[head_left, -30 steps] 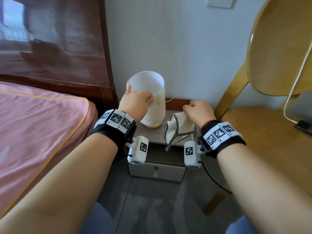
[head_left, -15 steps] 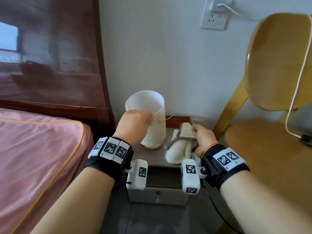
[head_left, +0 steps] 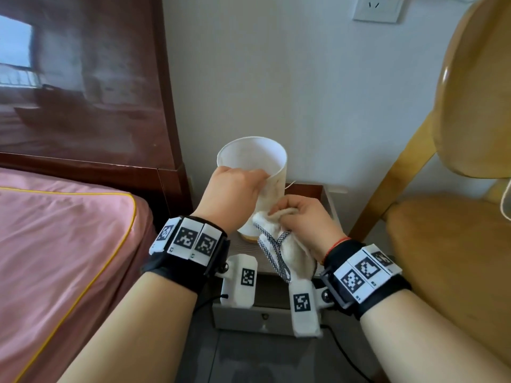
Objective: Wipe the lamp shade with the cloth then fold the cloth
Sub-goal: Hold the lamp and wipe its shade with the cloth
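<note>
A white cylindrical lamp shade stands on a small bedside table, its wooden base partly hidden behind my hands. My left hand grips the shade's near rim and side. My right hand holds a cream cloth with a black-and-white braided edge, bunched against the lower front of the shade. The loose end of the cloth hangs down below my right wrist.
A bed with a pink cover and a dark wooden headboard lies to the left. A yellow wooden chair stands close on the right. A wall socket is above, and a drawer front sits below the table top.
My right hand lifted the cloth off the table top and brought it left, up against the lamp shade. My left hand kept its hold on the shade.
</note>
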`<state>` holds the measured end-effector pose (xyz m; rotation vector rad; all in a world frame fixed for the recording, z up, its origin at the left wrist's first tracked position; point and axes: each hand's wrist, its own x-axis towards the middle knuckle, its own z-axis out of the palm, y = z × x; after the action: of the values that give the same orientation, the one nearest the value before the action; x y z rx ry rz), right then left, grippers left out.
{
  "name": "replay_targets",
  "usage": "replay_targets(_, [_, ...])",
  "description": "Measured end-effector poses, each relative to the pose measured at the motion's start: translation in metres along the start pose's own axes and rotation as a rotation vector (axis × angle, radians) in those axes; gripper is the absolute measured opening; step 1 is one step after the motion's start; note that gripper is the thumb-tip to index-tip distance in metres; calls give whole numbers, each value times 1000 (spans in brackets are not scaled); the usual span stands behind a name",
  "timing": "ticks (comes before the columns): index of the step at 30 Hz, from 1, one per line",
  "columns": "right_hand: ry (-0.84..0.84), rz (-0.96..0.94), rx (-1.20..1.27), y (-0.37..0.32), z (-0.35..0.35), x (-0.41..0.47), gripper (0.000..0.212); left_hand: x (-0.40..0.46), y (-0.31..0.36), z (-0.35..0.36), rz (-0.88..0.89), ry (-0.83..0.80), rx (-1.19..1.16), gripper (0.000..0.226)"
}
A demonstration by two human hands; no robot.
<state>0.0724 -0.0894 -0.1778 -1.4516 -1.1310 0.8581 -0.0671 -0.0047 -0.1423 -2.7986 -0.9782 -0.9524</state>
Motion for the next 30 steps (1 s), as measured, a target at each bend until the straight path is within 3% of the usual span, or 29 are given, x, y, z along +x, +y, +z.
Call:
replay_targets(5, [447,7,12,2,-18,13,15,1,2,2,-19,-34,23,27])
replay_targets(8, [568,-95,27,-2,-20,12,21,2,5,3,-15,-33,45,28])
replay_targets(10, [451,-158,20,-5,-15,10,26,2,8,4,-5,-28,54,28])
replay_targets(14, [58,-91,-161,-1,1,0,30,2,9,3,-2,-18,48,26])
replay_targets(17, [123,-43,-192,5,0,0,27,1,8,1,-3,-38,66,24])
replay_targets(20, [289,18,-55,3,-9,6,19,0,7,-1,-11,-55,78,27])
replay_targets(24, [472,-85,-10,-3,-15,6,12,0,6,0,-23,-60,82,30])
replay_targets(27, [396,-167,8,-8,-7,6,21,0,10,2,-9,-55,78,29])
replay_targets(30, [262,-181,-175,-3,4,7,33,1,11,2,-25,-48,99,27])
